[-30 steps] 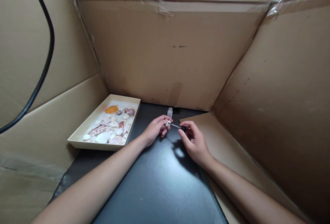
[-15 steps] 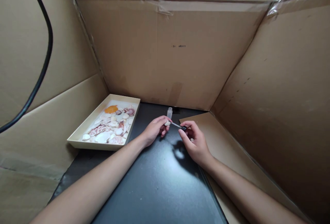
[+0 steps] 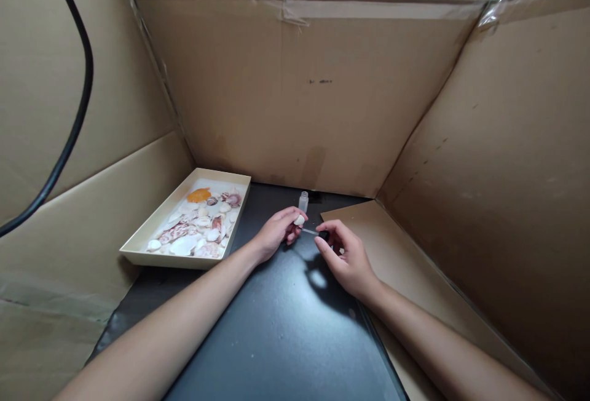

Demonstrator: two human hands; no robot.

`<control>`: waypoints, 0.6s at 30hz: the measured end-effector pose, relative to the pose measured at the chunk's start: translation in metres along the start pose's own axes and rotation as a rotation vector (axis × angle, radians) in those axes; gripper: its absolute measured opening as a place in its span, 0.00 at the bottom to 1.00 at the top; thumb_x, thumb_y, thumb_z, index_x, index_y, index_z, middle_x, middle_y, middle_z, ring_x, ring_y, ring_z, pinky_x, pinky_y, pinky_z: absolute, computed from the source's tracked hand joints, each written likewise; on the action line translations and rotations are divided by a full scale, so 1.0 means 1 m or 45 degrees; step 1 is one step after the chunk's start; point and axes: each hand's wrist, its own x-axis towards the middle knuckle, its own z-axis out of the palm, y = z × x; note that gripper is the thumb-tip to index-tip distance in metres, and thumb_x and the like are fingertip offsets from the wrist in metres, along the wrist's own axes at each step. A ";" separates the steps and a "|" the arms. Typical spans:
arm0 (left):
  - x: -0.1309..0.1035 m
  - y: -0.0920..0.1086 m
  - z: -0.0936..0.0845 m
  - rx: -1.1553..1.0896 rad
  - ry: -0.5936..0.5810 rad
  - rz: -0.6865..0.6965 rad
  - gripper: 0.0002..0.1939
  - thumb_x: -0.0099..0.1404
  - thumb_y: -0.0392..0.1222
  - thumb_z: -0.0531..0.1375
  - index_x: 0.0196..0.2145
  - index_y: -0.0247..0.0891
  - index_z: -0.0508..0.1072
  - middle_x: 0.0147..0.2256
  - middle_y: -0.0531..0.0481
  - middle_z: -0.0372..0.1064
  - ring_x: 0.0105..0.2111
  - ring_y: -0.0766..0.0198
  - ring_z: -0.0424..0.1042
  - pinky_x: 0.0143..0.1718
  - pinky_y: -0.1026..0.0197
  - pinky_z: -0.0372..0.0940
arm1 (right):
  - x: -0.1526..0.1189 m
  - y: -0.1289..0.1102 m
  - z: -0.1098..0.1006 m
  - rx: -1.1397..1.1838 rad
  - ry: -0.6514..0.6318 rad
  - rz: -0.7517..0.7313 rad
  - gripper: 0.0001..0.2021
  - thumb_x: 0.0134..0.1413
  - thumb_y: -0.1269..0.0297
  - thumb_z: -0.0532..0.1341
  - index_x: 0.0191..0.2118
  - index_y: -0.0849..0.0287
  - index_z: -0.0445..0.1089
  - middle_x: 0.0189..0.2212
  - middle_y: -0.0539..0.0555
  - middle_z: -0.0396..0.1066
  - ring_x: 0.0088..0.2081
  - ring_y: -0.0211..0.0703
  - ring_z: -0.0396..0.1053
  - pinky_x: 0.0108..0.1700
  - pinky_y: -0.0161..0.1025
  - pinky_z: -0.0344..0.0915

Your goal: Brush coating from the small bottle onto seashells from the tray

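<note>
Pinched in the fingers of my left hand [image 3: 278, 232] is a small white seashell [image 3: 299, 221]. My right hand [image 3: 346, 253] grips the black cap of a thin brush applicator [image 3: 311, 232], whose pale stem points left toward the shell. Its tip is close to the shell's lower edge; whether they touch, I cannot tell. Just behind my left fingertips stands a small clear bottle [image 3: 303, 200], upright and without a cap. Both hands are held over the dark table [image 3: 286, 327].
A cream tray [image 3: 173, 261] with many shells and an orange piece [image 3: 199, 195] lies at the left. A flat cardboard sheet [image 3: 391, 235] lies at the right. Cardboard walls [image 3: 295, 112] surround the table, and a black cable [image 3: 85, 87] hangs at the upper left.
My right hand has shifted slightly left and the applicator's tip has dropped from the shell's upper side to below it. My left hand has stayed nearly still with the shell.
</note>
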 end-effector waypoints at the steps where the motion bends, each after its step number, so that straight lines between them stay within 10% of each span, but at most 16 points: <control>1: 0.000 0.000 0.000 -0.013 -0.006 -0.008 0.11 0.61 0.46 0.57 0.34 0.34 0.66 0.21 0.58 0.55 0.17 0.76 0.51 0.18 0.70 0.44 | 0.000 0.000 0.000 0.009 0.032 0.001 0.07 0.59 0.62 0.58 0.42 0.58 0.66 0.29 0.50 0.66 0.26 0.37 0.63 0.28 0.34 0.59; 18: 0.002 -0.003 0.000 0.019 0.039 0.029 0.10 0.60 0.46 0.58 0.34 0.37 0.64 0.23 0.56 0.62 0.16 0.75 0.58 0.17 0.70 0.52 | 0.000 0.001 -0.001 0.018 0.026 -0.018 0.05 0.59 0.64 0.58 0.39 0.57 0.66 0.25 0.48 0.63 0.25 0.36 0.61 0.27 0.34 0.58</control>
